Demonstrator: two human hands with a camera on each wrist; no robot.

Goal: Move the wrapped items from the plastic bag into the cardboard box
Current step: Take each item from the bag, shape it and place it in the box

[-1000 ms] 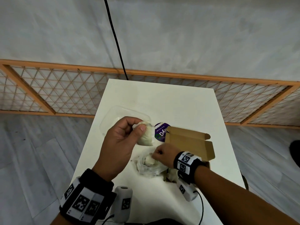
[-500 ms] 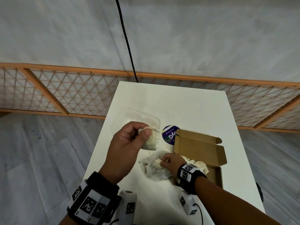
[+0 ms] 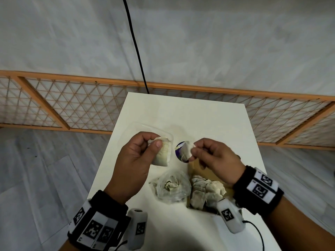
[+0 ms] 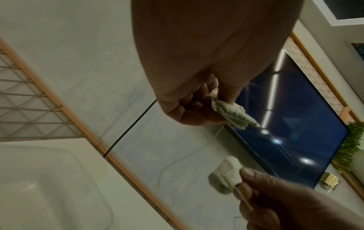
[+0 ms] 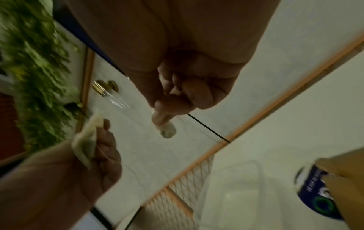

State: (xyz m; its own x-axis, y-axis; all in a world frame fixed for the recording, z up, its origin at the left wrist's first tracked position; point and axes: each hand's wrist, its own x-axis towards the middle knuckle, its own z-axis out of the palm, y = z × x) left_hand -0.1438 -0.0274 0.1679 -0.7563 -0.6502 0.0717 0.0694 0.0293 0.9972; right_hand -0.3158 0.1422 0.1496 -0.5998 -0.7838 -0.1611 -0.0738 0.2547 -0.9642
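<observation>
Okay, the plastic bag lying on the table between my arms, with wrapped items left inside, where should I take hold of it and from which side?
Probably by the crumpled film at the plastic bag's far end, coming from above. It lies slumped on the table with wrapped items lumped in the middle, so pinching loose film avoids squeezing them. The cardboard box sits close on its right, so a left-side approach seems freer.

Far half of the surface [image 3: 190, 113] is wide open, near half is crowded

Plastic bag [image 3: 171, 187] sits right against the cardboard box [image 3: 198, 166], no gap to slip between. Wrapped items [image 3: 204, 189] heap over the box's near end. Clear tray [image 3: 143, 129] and purple disc [image 3: 179, 153] block the middle, with both hands raised above them.
</observation>
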